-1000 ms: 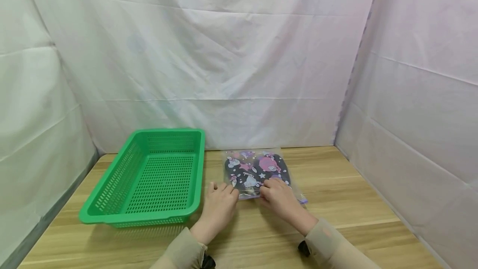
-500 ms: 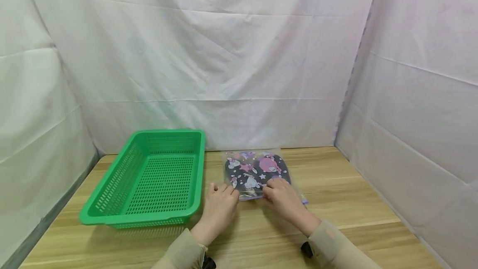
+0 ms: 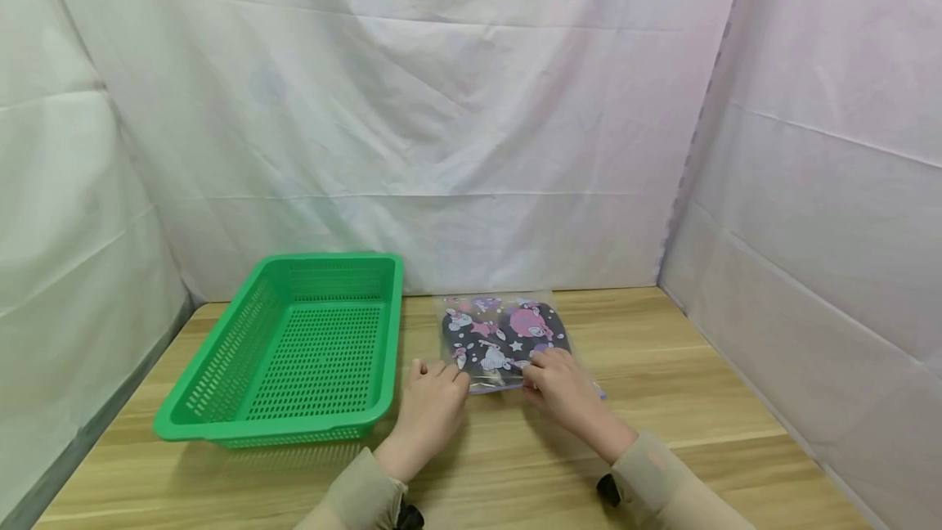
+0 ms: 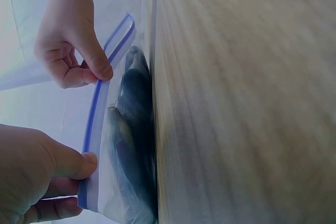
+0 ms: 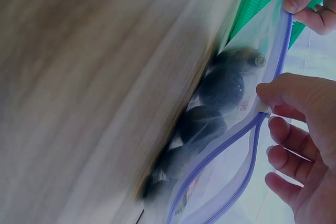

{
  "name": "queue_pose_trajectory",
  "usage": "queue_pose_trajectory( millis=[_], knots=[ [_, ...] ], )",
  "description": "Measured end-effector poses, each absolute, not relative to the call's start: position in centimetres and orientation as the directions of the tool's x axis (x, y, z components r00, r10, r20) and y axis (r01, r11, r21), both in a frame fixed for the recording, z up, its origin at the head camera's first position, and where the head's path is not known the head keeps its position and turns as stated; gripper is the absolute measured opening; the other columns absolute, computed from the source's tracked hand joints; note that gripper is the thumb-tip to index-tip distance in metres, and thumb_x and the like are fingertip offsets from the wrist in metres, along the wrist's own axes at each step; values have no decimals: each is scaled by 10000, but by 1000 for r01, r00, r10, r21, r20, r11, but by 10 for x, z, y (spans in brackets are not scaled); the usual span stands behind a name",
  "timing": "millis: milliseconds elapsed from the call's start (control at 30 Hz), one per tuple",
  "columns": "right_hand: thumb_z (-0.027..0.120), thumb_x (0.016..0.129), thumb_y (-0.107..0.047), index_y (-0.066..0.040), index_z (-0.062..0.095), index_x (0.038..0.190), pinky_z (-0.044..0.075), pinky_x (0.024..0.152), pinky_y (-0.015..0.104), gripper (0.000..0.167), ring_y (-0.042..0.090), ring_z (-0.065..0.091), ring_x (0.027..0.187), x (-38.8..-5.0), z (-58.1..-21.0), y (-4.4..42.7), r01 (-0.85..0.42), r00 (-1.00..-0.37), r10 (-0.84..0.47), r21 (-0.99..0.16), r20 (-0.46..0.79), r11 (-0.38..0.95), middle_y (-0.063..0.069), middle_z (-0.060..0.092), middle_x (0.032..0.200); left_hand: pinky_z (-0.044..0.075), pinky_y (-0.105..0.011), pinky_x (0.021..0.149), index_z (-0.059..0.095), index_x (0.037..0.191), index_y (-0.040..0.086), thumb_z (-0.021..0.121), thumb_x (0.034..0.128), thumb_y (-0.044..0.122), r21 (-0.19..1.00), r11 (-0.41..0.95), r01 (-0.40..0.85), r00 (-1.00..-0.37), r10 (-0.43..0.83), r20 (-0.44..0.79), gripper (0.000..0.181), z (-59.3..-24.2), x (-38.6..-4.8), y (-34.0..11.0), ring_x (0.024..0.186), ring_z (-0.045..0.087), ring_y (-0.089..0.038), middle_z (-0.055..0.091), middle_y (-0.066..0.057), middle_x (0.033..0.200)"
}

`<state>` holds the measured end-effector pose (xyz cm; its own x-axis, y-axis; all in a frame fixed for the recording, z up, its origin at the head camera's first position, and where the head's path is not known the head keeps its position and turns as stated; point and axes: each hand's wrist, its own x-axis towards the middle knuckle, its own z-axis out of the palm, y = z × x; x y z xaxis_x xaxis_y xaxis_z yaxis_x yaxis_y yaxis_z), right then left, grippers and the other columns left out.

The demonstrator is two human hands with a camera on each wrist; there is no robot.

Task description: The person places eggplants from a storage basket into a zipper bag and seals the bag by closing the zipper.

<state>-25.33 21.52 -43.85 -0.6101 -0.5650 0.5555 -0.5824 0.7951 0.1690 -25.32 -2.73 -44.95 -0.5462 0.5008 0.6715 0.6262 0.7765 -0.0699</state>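
Observation:
A clear zip bag point(image 3: 489, 383) with a purple closure strip lies flat on the table, its mouth toward me. Inside is a dark soft-looking item point(image 3: 508, 330) printed with pink and white cartoon figures and stars; its kind is unclear. My left hand point(image 3: 430, 403) pinches the left end of the strip between thumb and fingers. Farther right along it, my right hand point(image 3: 562, 391) pinches a pale slider point(image 5: 262, 107) with the thumb and forefinger. From the left hand to the slider the strip's edges lie together; beyond it, in the right wrist view, they gape apart.
Left of the bag stands a green perforated plastic basket point(image 3: 324, 362), close by my left hand. White cloth point(image 3: 456, 121) hangs behind and at both sides of the wooden table point(image 3: 684, 399).
My right hand has shifted a little to the right along the bag's strip. The left hand keeps its pinch on the left end, and the bag and basket stay in place.

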Motion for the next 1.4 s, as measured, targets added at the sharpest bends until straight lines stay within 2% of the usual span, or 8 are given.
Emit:
queue_pose_trajectory(
  millis=[467, 767, 1100, 1400],
  knots=[
    [827, 691, -116, -184, 599, 683, 461, 721, 344, 239, 152, 499, 686, -249, -437, 219, -561, -642, -546, 157, 538, 813, -78, 512, 719, 318, -404, 741, 584, 691, 152, 721, 749, 130, -57, 770, 635, -540, 496, 680, 150, -452, -254, -28, 661, 475, -171, 542, 34, 685],
    [839, 658, -106, -183, 603, 678, 467, 738, 366, 249, 165, 502, 690, -249, -438, 224, -549, -637, -532, 155, 559, 821, -67, 517, 719, 318, -407, 740, 583, 689, 153, 713, 755, 126, -56, 772, 634, -541, 494, 680, 147, -452, -255, -28, 652, 469, -173, 541, 35, 682],
    [822, 693, -138, -209, 594, 684, 442, 725, 353, 239, 145, 477, 698, -247, -437, 229, -518, -686, -511, 145, 517, 843, -86, 528, 743, 320, -405, 736, 590, 696, 156, 719, 754, 131, -58, 777, 627, -554, 497, 668, 144, -451, -255, -28, 653, 480, -172, 556, 33, 689],
    [820, 703, -147, -212, 583, 677, 453, 726, 359, 247, 146, 477, 687, -246, -437, 234, -503, -693, -508, 162, 511, 849, -91, 532, 727, 322, -405, 735, 588, 692, 153, 711, 769, 137, -61, 777, 627, -550, 497, 672, 146, -451, -255, -28, 660, 492, -173, 564, 32, 693]
  ],
)
